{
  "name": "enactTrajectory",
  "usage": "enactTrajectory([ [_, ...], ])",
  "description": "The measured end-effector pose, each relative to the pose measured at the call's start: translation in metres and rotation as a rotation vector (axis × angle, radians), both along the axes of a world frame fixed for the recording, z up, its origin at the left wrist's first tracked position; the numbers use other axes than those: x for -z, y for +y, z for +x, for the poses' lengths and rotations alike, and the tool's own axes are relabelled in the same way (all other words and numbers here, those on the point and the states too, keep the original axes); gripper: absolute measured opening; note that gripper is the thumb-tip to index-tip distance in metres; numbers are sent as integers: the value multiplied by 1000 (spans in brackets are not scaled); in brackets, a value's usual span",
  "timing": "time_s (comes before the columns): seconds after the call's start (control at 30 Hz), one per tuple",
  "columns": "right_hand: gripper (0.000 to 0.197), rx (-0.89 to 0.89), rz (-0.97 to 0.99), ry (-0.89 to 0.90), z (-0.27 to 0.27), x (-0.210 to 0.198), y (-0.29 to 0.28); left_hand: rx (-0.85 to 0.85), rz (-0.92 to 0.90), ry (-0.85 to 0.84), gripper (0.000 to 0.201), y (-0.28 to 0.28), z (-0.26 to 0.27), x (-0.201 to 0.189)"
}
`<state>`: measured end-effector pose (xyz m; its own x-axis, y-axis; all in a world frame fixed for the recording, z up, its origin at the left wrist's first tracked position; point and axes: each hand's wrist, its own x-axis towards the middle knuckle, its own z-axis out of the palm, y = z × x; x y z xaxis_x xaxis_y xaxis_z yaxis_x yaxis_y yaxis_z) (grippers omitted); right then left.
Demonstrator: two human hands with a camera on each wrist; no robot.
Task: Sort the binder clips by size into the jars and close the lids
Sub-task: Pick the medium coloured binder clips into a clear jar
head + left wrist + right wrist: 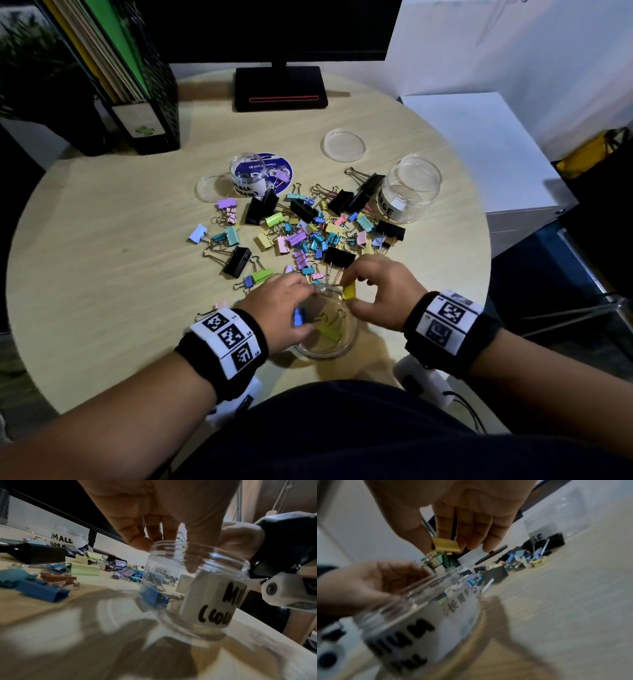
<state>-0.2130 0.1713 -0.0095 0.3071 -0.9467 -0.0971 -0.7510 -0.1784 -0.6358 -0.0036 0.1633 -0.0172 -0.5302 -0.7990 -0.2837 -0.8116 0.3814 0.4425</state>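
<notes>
The clear jar labelled for medium clips [337, 346] [211, 599] [419, 622] stands open near the table's front edge, between my hands. My left hand [306, 306] [163, 534] hovers over its mouth with the fingers hanging down. A blue clip [298, 317] [152, 597] is inside the jar below them, touched by no finger, beside a yellow-green clip [329, 330]. My right hand [352, 289] [445, 545] pinches a yellow clip [349, 293] [446, 545] just above the jar's far rim. The mixed pile of coloured and black clips [308, 229] lies behind.
The small jar [247, 173] [68, 536] stands at the back left and the large jar [411, 192] at the right, both open. Two clear lids [343, 144] [209, 187] lie flat. A monitor base [280, 88] and a file holder [137, 85] stand at the table's back.
</notes>
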Motion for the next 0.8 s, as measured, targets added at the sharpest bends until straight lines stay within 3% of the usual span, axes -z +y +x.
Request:
enactTrajectory([
  [0.1, 37, -196, -42, 160, 3, 2, 5, -10, -11, 5, 60, 0, -1, 2],
  [0.2, 34, -262, -53, 234, 3, 8, 11, -1, -1, 19, 57, -2, -2, 1],
  [0.3, 36, -107, -58, 159, 2, 13, 12, 1, 7, 28, 54, -2, -2, 1],
  [0.4, 43, 100, 92, 144, 3, 6, 5, -11, 3, 62, 48, -2, -2, 1],
  [0.6, 35, 91, 167, 257, 3, 0, -6, -44, 43, 193, 35, -6, -11, 5],
  [0.7, 34, 133, 172, 268, -8, -5, -6, -153, 102, 373, 25, -10, -13, 2],
  [0.8, 33, 171, 185, 270, -23, -7, -4, -241, 86, 408, 22, -18, -16, 0],
])
